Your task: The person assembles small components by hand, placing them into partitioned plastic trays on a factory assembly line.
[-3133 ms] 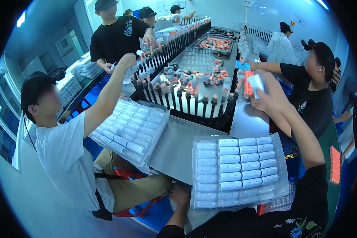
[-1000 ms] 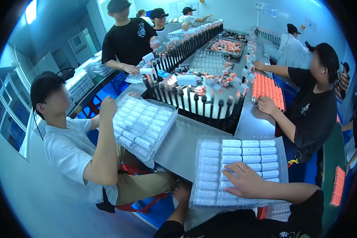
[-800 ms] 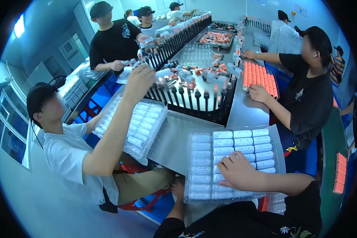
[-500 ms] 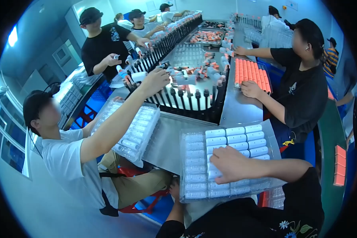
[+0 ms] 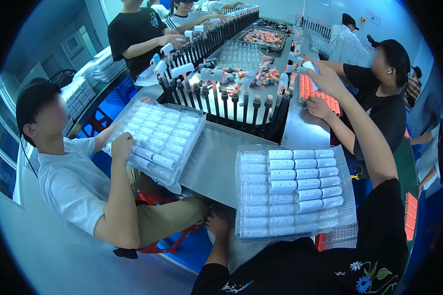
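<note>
My right hand [image 5: 325, 78] reaches far up to the right corner of the conveyor, its fingers closed around a white rounded casing [image 5: 309, 67] beside the black pegs [image 5: 257, 102]. Below it, before my body, a clear plastic blister tray [image 5: 253, 220] lies tilted slightly. White capsule-shaped casings [image 5: 282, 174] fill several of its upper middle and right slots; the left column and the lowest rows hold none. My left hand [image 5: 217, 222] is low at the tray's left side, near the table edge, its fingers partly in shadow and hard to read.
To the left, a co-worker in a white shirt handles another clear tray [image 5: 155, 130] of white casings. Orange and grey parts [image 5: 241, 78] lie heaped inside the peg-lined conveyor. On the right, a co-worker's hand rests by a tray of orange pieces [image 5: 310, 93]. A red stool [image 5: 170, 241] stands below.
My right hand has left the tray and moved up and right to the pegs, where it grips a white casing. The left co-worker's arm has drawn back from the conveyor to their tray.
</note>
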{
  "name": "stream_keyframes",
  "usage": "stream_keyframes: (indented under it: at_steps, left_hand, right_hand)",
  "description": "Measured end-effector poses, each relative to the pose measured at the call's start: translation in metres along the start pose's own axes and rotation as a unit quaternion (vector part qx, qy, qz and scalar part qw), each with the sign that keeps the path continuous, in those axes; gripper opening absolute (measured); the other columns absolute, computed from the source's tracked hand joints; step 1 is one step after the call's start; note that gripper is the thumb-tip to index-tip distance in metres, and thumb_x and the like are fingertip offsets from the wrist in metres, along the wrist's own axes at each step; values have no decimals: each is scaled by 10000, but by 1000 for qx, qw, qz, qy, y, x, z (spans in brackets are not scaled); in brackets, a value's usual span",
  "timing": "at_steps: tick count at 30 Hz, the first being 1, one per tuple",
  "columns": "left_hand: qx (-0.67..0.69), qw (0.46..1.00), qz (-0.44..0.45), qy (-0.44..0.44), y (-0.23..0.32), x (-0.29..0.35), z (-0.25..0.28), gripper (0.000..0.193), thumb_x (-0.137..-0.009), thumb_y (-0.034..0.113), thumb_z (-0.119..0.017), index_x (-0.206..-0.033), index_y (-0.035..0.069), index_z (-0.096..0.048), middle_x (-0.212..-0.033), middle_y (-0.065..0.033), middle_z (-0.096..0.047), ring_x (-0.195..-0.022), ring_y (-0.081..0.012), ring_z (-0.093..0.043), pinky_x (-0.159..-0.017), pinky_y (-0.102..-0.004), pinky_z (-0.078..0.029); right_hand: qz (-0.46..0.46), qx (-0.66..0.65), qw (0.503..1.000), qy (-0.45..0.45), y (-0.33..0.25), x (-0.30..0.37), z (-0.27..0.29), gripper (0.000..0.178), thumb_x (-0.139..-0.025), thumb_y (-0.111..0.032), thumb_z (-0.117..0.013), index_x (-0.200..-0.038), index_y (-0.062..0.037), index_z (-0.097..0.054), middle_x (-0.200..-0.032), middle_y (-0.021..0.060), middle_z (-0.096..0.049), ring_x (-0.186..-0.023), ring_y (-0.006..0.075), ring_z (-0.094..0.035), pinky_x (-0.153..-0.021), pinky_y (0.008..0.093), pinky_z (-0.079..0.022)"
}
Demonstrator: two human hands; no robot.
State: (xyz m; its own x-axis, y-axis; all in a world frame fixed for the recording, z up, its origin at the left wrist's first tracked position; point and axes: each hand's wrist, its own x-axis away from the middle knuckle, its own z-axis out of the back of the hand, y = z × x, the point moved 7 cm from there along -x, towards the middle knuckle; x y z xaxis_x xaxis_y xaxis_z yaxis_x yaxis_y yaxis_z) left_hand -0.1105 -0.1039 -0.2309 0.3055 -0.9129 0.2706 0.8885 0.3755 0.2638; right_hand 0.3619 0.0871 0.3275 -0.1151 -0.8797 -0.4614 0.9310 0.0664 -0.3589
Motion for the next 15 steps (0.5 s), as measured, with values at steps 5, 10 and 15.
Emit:
stream_keyframes:
  at_steps: [5, 10, 15]
  left_hand:
    - [9, 1000, 21, -14, -2, 4, 10, 858, -899, 619, -548, -1602, 195, -300, -1333, -319, -534, -1192, -513, -525, -985, -601, -389]
    - [19, 1000, 16, 14, 4, 1, 14, 826, -896, 590, -553, -1584, 188, -332, -1327, -307, -537, -1213, -513, -517, -1000, -606, -381]
    - [32, 999, 23, -8, 6, 3, 20, 750, -890, 581, -560, -1494, 157, -429, -1337, -296, -534, -1237, -512, -500, -1026, -616, -356]
  right_hand:
    - [-227, -4, 973, -45, -4, -4, -2, 586, -966, -446, -526, -1319, 22, -525, -1018, 276, -694, -957, 435, -696, -853, 500, -532]
    - [-45, 109, 989, -94, 32, -28, -52, 631, -949, -485, -489, -1358, -7, -528, -1057, 309, -689, -998, 487, -677, -909, 581, -528]
    - [96, 223, 969, 48, -53, -24, -31, 518, -985, -439, -506, -1325, -49, -526, -1191, 262, -605, -982, 476, -666, -875, 598, -523]
